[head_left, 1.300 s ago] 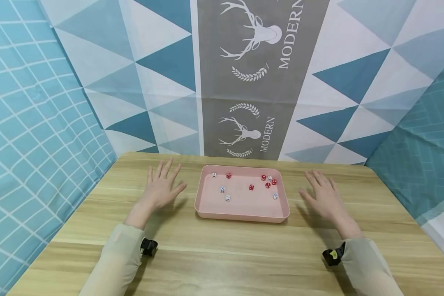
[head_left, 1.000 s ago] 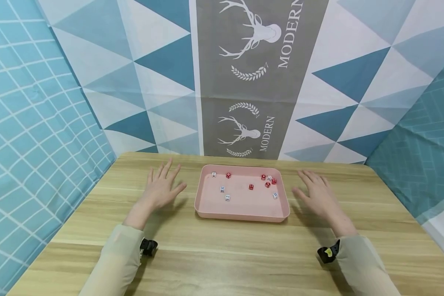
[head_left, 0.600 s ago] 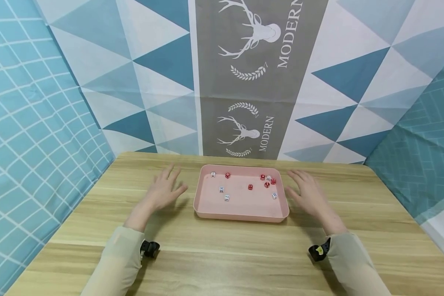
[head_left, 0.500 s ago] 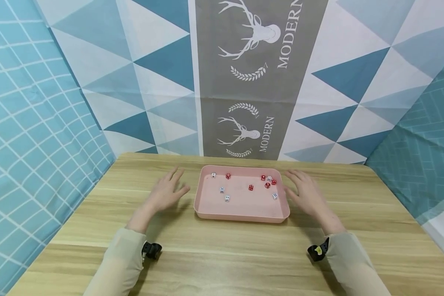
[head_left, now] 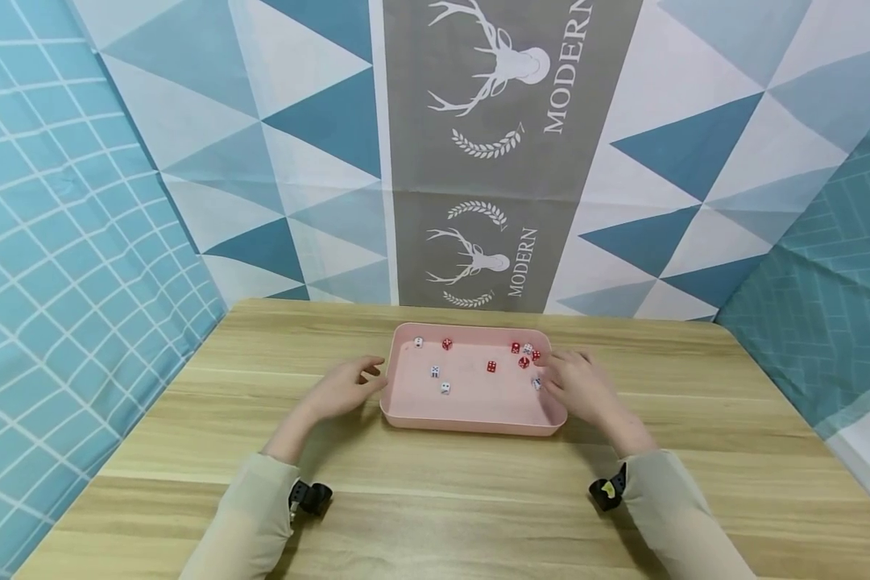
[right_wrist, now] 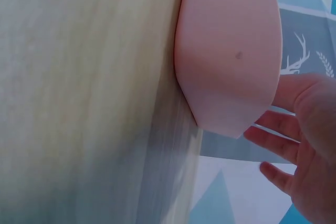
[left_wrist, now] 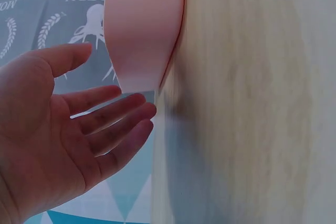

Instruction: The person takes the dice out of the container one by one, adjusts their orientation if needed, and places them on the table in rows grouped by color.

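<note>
A shallow pink tray (head_left: 471,424) lies on the wooden table, with several red dice (head_left: 491,366) and several white dice (head_left: 435,371) scattered inside. At its left side is my left hand (head_left: 341,390), fingers loosely bent and fingertips close to the wall. The left wrist view shows its palm facing the tray's end, with thumb and fingers spread apart. My right hand (head_left: 580,388) overlaps the tray's right rim in the head view. In the right wrist view, the thumb tip is hidden behind the tray wall (right_wrist: 231,56) and the other fingers stay loosely spread.
The wooden table (head_left: 435,507) extends on all sides of the tray. Behind it rises a patterned cloth (head_left: 319,153) with triangles and deer heads; blue tiled cloth (head_left: 58,282) hangs at the left. Each wrist wears a black camera (head_left: 312,498).
Both hands have moved inward to the tray's two ends, and their spread fingers have bent. The right hand has come over the right rim. The tray and dice have stayed put.
</note>
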A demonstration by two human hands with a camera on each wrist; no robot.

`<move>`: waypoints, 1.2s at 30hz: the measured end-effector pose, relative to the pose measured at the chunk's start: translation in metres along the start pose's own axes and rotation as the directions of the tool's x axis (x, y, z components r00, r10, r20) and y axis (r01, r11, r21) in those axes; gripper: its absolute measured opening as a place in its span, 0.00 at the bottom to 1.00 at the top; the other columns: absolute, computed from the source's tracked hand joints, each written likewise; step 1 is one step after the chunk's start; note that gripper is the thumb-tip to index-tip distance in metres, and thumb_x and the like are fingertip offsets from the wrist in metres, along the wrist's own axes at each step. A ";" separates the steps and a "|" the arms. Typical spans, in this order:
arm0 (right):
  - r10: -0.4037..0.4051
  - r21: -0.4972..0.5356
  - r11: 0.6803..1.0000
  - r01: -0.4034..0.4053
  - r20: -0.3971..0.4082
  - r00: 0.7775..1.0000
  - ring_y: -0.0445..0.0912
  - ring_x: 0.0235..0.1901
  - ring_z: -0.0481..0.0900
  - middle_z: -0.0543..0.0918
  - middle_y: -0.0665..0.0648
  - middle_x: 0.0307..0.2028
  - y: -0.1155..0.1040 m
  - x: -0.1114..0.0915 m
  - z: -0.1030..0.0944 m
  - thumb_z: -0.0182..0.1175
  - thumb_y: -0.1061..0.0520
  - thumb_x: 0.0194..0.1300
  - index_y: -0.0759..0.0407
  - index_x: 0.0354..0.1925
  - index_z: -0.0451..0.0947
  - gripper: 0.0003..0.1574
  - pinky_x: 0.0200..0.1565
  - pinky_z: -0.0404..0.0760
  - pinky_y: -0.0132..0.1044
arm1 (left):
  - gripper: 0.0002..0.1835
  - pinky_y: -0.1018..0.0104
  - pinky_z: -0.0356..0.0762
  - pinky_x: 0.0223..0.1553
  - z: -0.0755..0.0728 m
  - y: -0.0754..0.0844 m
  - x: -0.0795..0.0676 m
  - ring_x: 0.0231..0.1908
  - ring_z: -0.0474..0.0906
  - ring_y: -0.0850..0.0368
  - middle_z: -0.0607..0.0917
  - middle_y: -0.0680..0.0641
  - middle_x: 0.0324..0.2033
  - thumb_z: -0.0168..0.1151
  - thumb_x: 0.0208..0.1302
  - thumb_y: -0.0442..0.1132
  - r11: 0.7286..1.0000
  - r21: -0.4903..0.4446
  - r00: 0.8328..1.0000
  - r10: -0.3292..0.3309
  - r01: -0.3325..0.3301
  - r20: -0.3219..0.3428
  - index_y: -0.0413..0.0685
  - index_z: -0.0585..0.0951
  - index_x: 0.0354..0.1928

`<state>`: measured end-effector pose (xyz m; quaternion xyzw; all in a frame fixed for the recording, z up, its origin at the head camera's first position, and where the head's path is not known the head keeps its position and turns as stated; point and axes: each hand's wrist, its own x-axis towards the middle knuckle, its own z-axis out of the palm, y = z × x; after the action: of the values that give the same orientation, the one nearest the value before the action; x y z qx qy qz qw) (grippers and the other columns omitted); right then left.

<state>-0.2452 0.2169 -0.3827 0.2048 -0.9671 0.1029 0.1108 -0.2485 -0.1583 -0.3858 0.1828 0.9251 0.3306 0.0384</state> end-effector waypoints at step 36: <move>-0.053 0.023 0.998 0.052 0.058 0.997 0.51 0.39 0.79 0.84 0.55 0.34 -0.009 0.009 0.020 0.59 0.72 0.50 0.59 0.32 0.83 0.13 0.45 0.63 0.49 | 0.27 0.63 0.78 0.29 0.014 0.004 -0.005 0.28 0.77 0.56 0.75 0.36 0.46 0.50 0.65 0.36 0.952 -0.271 0.986 -0.107 0.139 0.127 0.36 0.58 0.65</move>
<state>-0.2530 0.2006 -0.3978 0.2344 -0.9629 0.1045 0.0829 -0.2394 -0.1487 -0.3948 0.1357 0.8752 0.4440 0.1358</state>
